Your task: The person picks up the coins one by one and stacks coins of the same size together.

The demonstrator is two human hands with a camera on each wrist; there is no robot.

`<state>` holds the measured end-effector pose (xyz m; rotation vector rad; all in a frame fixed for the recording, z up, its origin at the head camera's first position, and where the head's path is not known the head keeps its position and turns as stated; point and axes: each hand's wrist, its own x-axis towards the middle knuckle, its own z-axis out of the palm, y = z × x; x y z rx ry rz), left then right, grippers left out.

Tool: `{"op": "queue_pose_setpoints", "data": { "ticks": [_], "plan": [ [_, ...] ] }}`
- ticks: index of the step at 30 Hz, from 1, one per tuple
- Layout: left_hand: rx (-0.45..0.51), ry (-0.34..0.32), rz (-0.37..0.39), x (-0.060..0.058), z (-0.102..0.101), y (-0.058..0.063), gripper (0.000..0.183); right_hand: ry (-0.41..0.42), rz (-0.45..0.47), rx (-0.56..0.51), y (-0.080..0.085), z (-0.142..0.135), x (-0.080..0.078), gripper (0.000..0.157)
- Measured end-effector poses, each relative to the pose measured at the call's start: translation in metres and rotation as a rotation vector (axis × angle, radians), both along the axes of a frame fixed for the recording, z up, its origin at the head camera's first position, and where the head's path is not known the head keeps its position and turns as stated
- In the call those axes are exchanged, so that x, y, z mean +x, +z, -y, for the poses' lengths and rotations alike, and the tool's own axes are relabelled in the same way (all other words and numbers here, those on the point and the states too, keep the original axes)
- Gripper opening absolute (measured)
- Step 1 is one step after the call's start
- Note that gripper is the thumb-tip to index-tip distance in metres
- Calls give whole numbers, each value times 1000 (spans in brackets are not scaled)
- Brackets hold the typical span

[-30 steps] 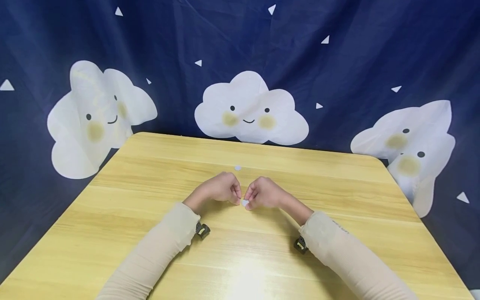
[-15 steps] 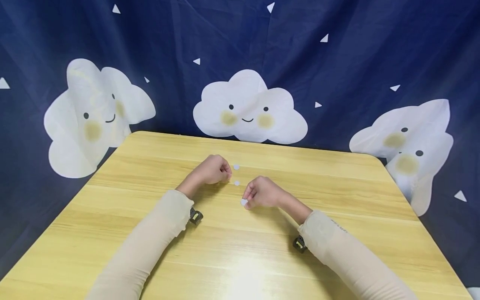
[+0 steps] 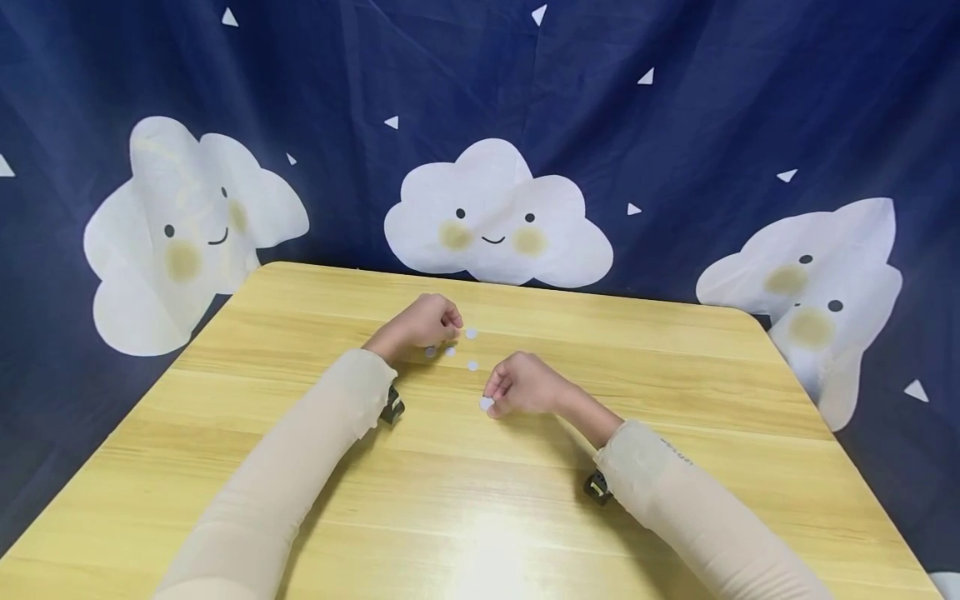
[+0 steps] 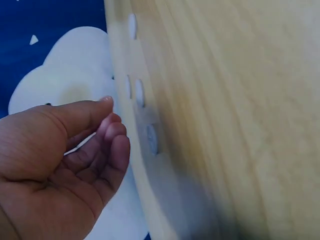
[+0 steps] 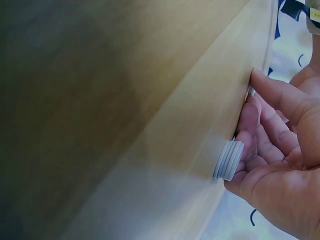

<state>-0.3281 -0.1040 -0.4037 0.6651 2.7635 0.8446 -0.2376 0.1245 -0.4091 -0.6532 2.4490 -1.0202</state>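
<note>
My right hand (image 3: 528,385) pinches a small white disc (image 3: 487,403) between thumb and fingertips; its edge shows as a thin white sliver in the right wrist view. A short stack of similar white discs (image 5: 229,160) overlaps the lower curled fingers there. My left hand (image 3: 426,322) hovers over the far part of the table with loosely bent fingers, and nothing shows between them in the left wrist view. Around it lie several white discs, one beside the fingertips (image 3: 471,333), one nearer the right hand (image 3: 472,365), and others below the left hand, including a ridged-looking disc (image 4: 152,139).
The wooden table (image 3: 420,517) has light grain and a bright reflection near its front. A dark blue curtain (image 3: 345,75) with white clouds and triangles hangs behind it. Both forearms reach in from the front, with small black devices at the wrists.
My left hand has drawn away from the right hand, towards the far left, uncovering discs on the table. The right hand stays in place, still pinching its disc.
</note>
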Motion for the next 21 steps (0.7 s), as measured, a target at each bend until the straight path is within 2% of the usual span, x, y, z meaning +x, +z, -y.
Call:
{"op": "queue_pose_setpoints", "data": {
  "ticks": [9, 21],
  "plan": [
    [69, 32, 112, -17, -2, -11, 13, 2, 4, 3, 0, 1, -1, 19],
    [79, -14, 213, -29, -1, -14, 21, 9, 11, 14, 0, 1, -2, 19]
  ]
}}
